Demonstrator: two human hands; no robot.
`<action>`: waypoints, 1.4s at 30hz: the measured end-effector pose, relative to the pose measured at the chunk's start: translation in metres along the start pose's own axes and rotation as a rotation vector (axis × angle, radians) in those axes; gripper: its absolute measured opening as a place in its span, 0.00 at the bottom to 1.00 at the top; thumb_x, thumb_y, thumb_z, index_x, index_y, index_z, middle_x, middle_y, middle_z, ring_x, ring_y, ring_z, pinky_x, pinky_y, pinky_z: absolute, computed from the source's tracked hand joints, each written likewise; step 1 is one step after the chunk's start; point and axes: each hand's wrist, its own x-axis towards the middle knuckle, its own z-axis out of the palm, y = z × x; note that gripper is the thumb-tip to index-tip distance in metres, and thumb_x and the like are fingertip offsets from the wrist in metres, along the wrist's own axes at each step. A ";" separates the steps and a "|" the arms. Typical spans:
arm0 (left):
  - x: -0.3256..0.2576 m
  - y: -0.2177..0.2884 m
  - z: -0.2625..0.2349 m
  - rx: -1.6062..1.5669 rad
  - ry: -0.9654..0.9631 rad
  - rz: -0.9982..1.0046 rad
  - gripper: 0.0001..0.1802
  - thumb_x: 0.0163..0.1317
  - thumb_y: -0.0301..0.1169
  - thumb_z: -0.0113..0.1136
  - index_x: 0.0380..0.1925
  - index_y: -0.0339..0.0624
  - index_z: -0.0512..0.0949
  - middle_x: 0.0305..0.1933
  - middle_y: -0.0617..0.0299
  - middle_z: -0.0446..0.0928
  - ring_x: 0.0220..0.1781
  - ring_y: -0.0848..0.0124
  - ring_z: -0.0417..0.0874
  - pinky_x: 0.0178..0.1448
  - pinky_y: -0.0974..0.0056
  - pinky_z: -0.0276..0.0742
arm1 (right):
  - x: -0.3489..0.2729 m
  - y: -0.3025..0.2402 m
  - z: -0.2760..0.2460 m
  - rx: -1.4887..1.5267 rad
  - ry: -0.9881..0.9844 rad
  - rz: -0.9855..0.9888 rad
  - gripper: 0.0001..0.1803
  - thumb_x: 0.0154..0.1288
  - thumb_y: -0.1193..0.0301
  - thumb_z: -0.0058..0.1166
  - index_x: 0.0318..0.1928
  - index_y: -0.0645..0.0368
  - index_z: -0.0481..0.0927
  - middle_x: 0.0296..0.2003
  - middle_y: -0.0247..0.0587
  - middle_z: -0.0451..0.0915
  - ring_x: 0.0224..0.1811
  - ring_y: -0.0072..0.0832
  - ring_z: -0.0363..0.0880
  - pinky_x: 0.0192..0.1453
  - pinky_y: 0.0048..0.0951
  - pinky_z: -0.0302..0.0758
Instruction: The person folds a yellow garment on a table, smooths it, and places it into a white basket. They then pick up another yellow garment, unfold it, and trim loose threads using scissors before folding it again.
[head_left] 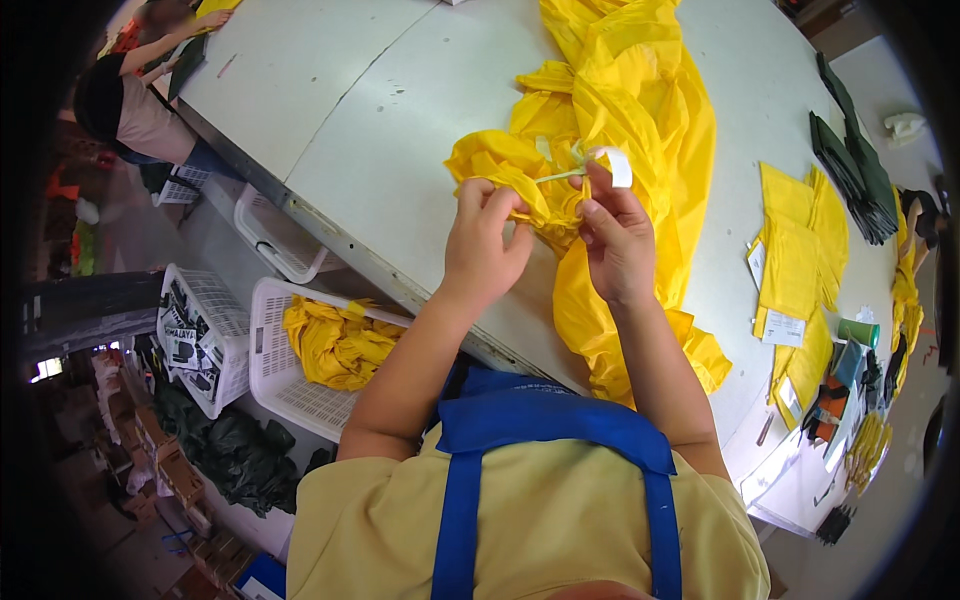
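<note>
The left hand (482, 250) pinches a crumpled, thin yellow fabric piece (645, 110); the right hand (622, 250) pinches its edge beside a narrow pale-green strip (560, 176) and a white rectangular tag (618, 168). Keep the edge taut and flat. A white perforated plastic basket (264, 345) stands left of the white desk (410, 115) supporting the fabric; folded yellow fabric (790, 262) lies right.

- Yellow fabric (685, 170) lies across the tabletop (380, 130) to its near edge.
- Left hand (484, 248): fingers pinch its gathered part.
- Right hand (622, 248): fingers grip it beside a white tag (618, 168).
- White basket (264, 355) beside the near edge.
</note>
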 end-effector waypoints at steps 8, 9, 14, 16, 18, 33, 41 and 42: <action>-0.003 0.015 -0.003 0.260 -0.176 0.288 0.16 0.47 0.18 0.56 0.38 0.40 0.74 0.40 0.55 0.76 0.43 0.60 0.77 0.50 0.60 0.69 | -0.014 0.011 0.012 -0.018 -0.008 -0.207 0.25 0.60 0.87 0.47 0.57 0.56 0.65 0.49 0.35 0.73 0.42 0.20 0.72 0.47 0.25 0.73; -0.002 0.008 -0.001 0.266 -0.122 0.304 0.11 0.49 0.19 0.55 0.35 0.37 0.75 0.34 0.55 0.78 0.39 0.58 0.79 0.46 0.62 0.72 | -0.011 0.009 0.009 0.014 0.006 -0.222 0.25 0.60 0.87 0.47 0.57 0.56 0.65 0.48 0.35 0.73 0.43 0.21 0.73 0.49 0.26 0.73; -0.009 0.003 -0.015 -0.158 -0.209 -0.125 0.10 0.51 0.19 0.56 0.35 0.36 0.75 0.34 0.55 0.79 0.30 0.63 0.79 0.38 0.67 0.73 | -0.006 -0.012 -0.001 0.329 0.115 -0.149 0.23 0.60 0.86 0.46 0.55 0.54 0.70 0.44 0.29 0.73 0.46 0.25 0.74 0.51 0.33 0.73; -0.006 0.010 -0.028 -0.372 -0.413 -0.379 0.10 0.52 0.20 0.57 0.36 0.38 0.76 0.38 0.55 0.79 0.36 0.64 0.80 0.43 0.66 0.74 | -0.008 -0.013 -0.001 0.220 0.109 -0.193 0.24 0.61 0.86 0.47 0.56 0.54 0.70 0.47 0.30 0.73 0.47 0.25 0.74 0.49 0.32 0.75; -0.006 0.021 -0.032 -0.226 -0.365 0.093 0.07 0.52 0.24 0.59 0.33 0.38 0.77 0.41 0.54 0.78 0.44 0.61 0.78 0.46 0.61 0.73 | -0.011 -0.010 -0.007 0.083 0.076 -0.226 0.24 0.61 0.86 0.48 0.57 0.54 0.69 0.49 0.31 0.72 0.49 0.25 0.74 0.48 0.32 0.75; 0.015 0.023 0.030 -0.013 -0.457 0.220 0.08 0.56 0.33 0.58 0.31 0.40 0.75 0.31 0.51 0.78 0.35 0.50 0.78 0.37 0.51 0.73 | -0.033 -0.019 -0.037 -0.238 -0.031 -0.267 0.23 0.60 0.87 0.50 0.55 0.62 0.67 0.44 0.41 0.78 0.47 0.30 0.78 0.54 0.32 0.74; -0.056 0.019 0.043 -0.376 -0.494 -0.010 0.09 0.54 0.28 0.62 0.30 0.36 0.73 0.28 0.53 0.75 0.30 0.59 0.77 0.35 0.60 0.74 | -0.066 -0.005 -0.066 -0.391 0.107 -0.051 0.28 0.61 0.83 0.49 0.63 0.61 0.63 0.53 0.34 0.72 0.48 0.22 0.71 0.55 0.26 0.69; -0.060 0.020 0.044 -0.414 -0.489 -0.013 0.09 0.54 0.28 0.62 0.29 0.36 0.74 0.28 0.53 0.74 0.30 0.60 0.77 0.35 0.61 0.74 | -0.072 -0.005 -0.066 -0.393 0.102 -0.045 0.29 0.62 0.82 0.49 0.64 0.60 0.62 0.53 0.34 0.72 0.48 0.22 0.71 0.54 0.26 0.69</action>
